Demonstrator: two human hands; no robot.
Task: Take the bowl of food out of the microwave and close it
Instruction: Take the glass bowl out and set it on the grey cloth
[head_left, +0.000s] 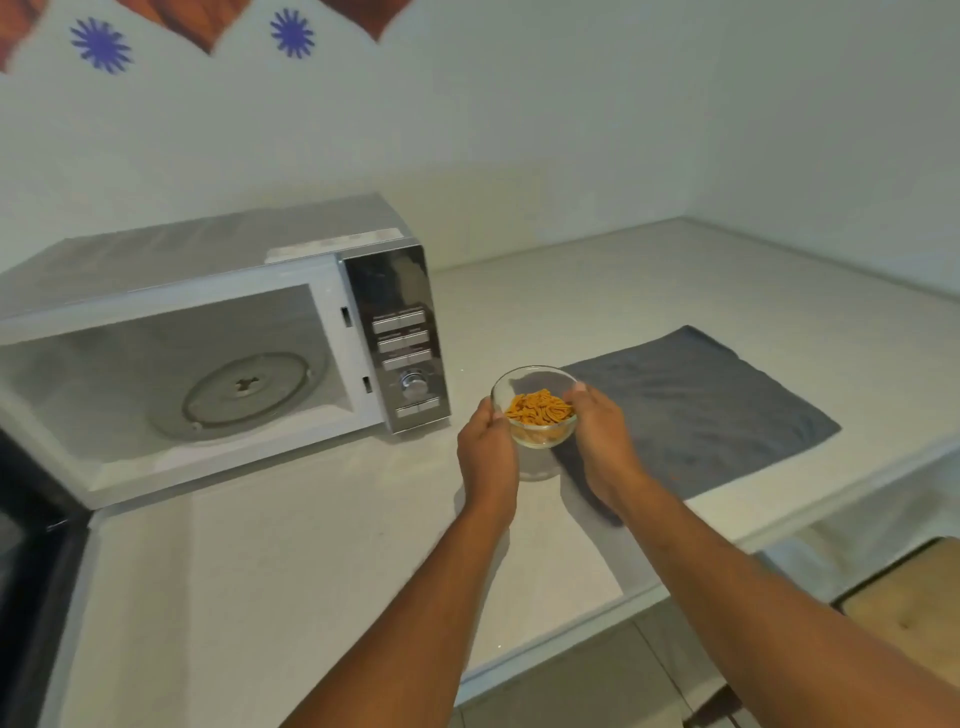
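both hands grip a small clear glass bowl (535, 410) from either side, the left hand (487, 457) cupped on its left wall and the right hand (602, 441) wrapped round its right wall, fingers (574, 392) curled over the rim. the bowl holds orange strips of food (540, 408) and sits outside the microwave (218, 338), just right of its control panel (408, 358), at the near left edge of a grey cloth (701, 405) on the pale table (311, 545). whether the bowl touches the table cannot be told. the microwave stands open, its cavity showing the bare glass turntable (244, 389); the dark door (31, 545) hangs out at the far left.
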